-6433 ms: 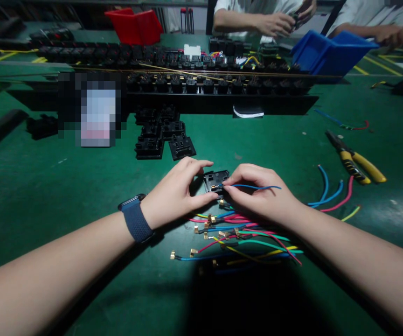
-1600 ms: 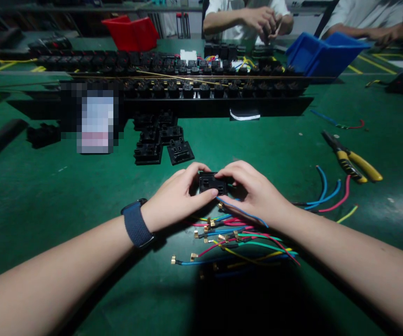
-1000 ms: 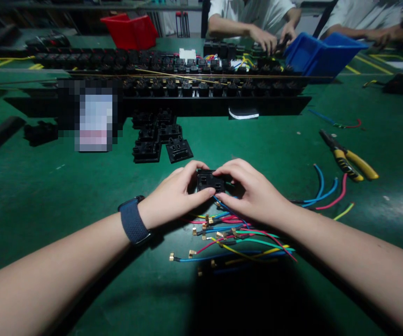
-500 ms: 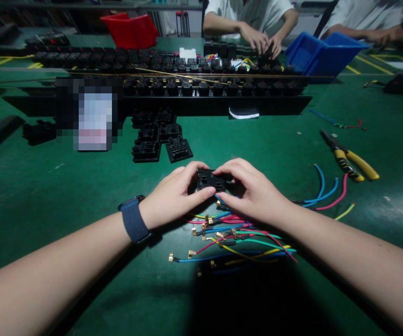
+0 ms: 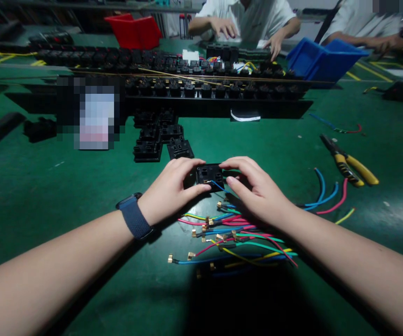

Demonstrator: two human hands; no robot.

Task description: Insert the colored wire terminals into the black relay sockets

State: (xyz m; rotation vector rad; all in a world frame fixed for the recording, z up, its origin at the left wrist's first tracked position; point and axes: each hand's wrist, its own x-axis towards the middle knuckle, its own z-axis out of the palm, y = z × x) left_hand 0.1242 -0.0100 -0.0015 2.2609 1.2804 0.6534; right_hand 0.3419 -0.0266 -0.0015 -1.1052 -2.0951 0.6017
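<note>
Between my two hands is a black plastic socket housing (image 5: 210, 173) with small slots, its slotted face up. My left hand (image 5: 173, 182) grips its left side, thumb along the near edge and fingers at the far edge. My right hand (image 5: 253, 186) is closed at its right side, index finger on the far corner, thumb by the right edge. A thin blue wire (image 5: 218, 185) runs from the housing's near slot toward my right thumb. Below my hands lie several coloured wires (image 5: 243, 233) with brass terminals. Several similar black housings (image 5: 147, 150) sit beyond my left hand.
Yellow-handled pliers (image 5: 348, 163) lie at the right. A long black rail (image 5: 201, 106) with rows of sockets crosses the far side. Behind it are a red bin (image 5: 133, 31), a blue bin (image 5: 323, 60) and a co-worker's hands (image 5: 274, 46). Another person sits far right.
My right thumb has moved off the housing's face to its right, and the blue wire at the near slot now shows. The co-worker's hands have moved apart.
</note>
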